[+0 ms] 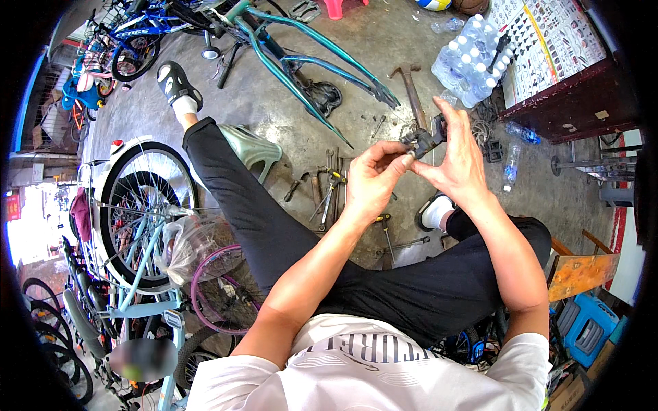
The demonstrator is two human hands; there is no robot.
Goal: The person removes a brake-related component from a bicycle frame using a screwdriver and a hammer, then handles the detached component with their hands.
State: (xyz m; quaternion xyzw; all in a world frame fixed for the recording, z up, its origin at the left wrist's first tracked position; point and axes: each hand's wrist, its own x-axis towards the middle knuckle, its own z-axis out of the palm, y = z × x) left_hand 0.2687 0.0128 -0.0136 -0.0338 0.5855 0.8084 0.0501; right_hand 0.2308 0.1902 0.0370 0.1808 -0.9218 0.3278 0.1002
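Note:
Both my hands are raised in front of me, over the floor between my legs. They meet at a small black metal bicycle part [423,142], whose exact kind I cannot make out. My left hand [373,179] pinches its left end between thumb and fingers. On the other side my right hand [459,156] grips it, with the thumb low and the fingers raised along its right end. A hammer [413,96] lies on the concrete just beyond the part. Nearer to me, screwdrivers and other hand tools [332,185] are spread on the floor.
A teal bicycle frame [288,61] lies ahead. Shrink-wrapped water bottles [473,58] stand at the far right beside a dark red cabinet [562,103]. On the left are a pale blue bicycle [140,257] and a pink wheel rim [199,288]. A grey-green plastic stool [253,151] is by my left leg.

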